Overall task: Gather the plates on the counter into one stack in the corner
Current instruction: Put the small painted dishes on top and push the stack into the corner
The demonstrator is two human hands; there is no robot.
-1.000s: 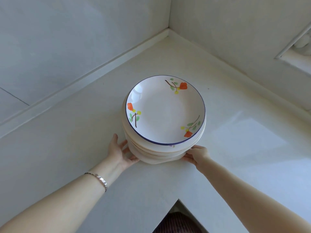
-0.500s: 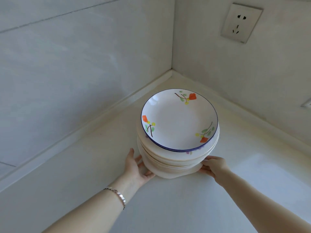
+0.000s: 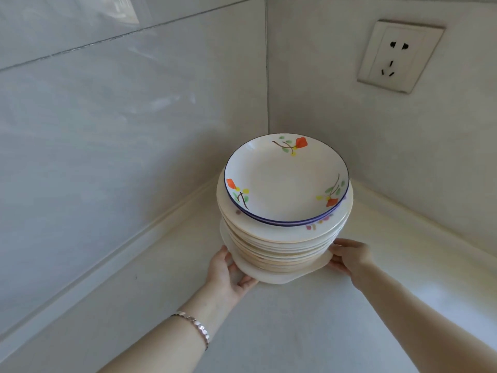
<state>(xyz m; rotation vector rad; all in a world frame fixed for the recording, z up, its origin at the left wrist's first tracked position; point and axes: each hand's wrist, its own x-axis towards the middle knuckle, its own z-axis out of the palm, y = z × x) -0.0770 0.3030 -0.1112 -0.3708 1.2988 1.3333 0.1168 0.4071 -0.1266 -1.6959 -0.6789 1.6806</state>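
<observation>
glossy ceramic plates point(image 3: 285, 211), shiny wall tiles point(image 3: 121, 117), metal bracelet point(image 3: 197, 328)

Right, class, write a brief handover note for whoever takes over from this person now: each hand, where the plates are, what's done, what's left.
Left hand: grips the bottom plate's rim on the stack's left side.
Right hand: grips the same rim opposite.
Things: the stack of round cream ceramic plates, topped by a white blue-rimmed plate with orange flowers, is near the tiled wall corner, over the pale counter; whether it rests there is unclear.
Done: plates gathered into one stack.
Left: settle it in the corner, let go.
</observation>
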